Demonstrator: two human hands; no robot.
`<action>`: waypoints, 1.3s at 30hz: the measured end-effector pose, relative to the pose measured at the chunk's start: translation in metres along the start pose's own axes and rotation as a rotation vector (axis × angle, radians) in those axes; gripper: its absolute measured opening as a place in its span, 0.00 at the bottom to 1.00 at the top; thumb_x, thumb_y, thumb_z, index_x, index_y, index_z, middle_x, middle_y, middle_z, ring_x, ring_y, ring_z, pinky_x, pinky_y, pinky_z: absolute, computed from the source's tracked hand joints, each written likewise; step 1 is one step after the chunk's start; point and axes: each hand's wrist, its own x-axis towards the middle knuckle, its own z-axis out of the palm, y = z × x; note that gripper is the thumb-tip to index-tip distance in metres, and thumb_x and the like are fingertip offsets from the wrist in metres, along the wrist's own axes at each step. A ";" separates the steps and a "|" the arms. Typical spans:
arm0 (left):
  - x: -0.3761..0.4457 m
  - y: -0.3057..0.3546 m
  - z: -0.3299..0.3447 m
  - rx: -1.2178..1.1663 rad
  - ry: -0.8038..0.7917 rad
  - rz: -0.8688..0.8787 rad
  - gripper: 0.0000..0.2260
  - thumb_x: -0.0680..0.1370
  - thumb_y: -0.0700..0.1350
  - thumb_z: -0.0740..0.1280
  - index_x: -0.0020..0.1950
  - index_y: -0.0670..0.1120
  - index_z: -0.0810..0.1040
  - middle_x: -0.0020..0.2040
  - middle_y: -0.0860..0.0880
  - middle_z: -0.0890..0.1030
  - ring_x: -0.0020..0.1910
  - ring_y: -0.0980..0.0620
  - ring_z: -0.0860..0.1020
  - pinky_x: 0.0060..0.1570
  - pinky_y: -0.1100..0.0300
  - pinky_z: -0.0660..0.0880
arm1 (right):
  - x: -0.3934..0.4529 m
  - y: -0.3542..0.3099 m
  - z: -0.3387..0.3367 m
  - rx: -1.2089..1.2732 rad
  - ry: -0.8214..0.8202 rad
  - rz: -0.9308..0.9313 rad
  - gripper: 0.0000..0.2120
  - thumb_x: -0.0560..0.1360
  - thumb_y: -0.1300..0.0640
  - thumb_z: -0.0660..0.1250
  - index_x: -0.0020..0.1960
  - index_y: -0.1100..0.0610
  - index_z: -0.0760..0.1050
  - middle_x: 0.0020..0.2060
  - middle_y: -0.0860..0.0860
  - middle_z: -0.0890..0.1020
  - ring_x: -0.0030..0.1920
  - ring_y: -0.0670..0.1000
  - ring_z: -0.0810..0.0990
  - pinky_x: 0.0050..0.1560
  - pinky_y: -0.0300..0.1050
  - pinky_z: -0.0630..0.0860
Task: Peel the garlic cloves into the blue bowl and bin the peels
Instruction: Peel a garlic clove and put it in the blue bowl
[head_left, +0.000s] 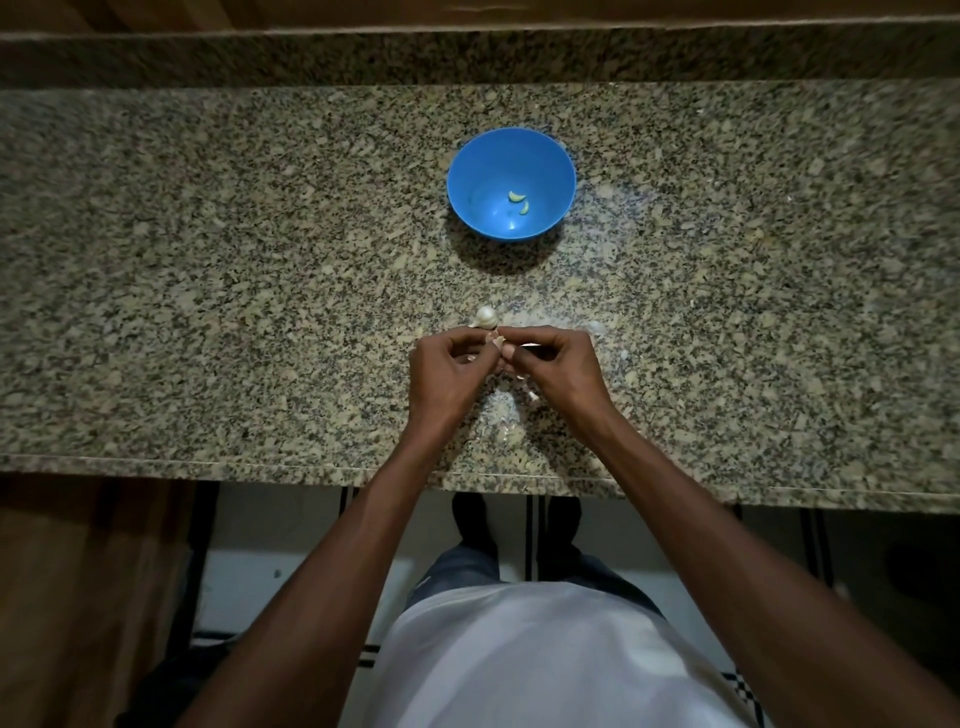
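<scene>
Garlic clove (497, 340), partly skinned, sits pinched between left hand (447, 366) and right hand (553, 364), fingertips curled tight; three peeled cloves (517, 196) lie in blue bowl (467, 171). No writing shows.

The worktop (208, 260) lies open to left and right of the middle, speckled stone with nothing standing on it. The bowl (511, 184) stands alone toward the far side, well apart from the hands; bare stone runs between them, so the way straight ahead to its rim is open. Just beyond the left hand (449, 369) sits a garlic bulb (485, 317), the one thing in the near path. Scraps of peel (597, 327) lie flat just beside the right hand (553, 364), and another peel (532, 396) lies between the wrists; they are low. At the far edge a raised ledge (467, 57) bounds the reach.
</scene>
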 end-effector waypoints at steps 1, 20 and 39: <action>0.000 0.001 0.000 0.029 0.000 0.020 0.12 0.77 0.44 0.76 0.59 0.41 0.85 0.52 0.45 0.87 0.51 0.51 0.86 0.52 0.48 0.85 | 0.000 0.001 0.000 -0.024 0.009 -0.015 0.11 0.77 0.64 0.75 0.59 0.60 0.86 0.52 0.53 0.88 0.52 0.51 0.88 0.56 0.50 0.85; 0.006 0.002 -0.009 0.020 -0.123 -0.017 0.12 0.76 0.44 0.76 0.57 0.40 0.84 0.48 0.44 0.87 0.48 0.48 0.86 0.50 0.50 0.85 | 0.013 -0.003 -0.015 -0.128 -0.160 0.029 0.07 0.79 0.61 0.73 0.55 0.55 0.87 0.47 0.50 0.89 0.48 0.55 0.89 0.51 0.51 0.86; 0.012 -0.005 0.000 -0.228 0.003 -0.151 0.07 0.76 0.42 0.73 0.48 0.39 0.82 0.42 0.46 0.87 0.44 0.46 0.87 0.47 0.49 0.85 | 0.007 -0.006 -0.012 0.298 -0.086 0.190 0.08 0.79 0.66 0.72 0.58 0.63 0.83 0.47 0.56 0.88 0.48 0.53 0.87 0.53 0.46 0.85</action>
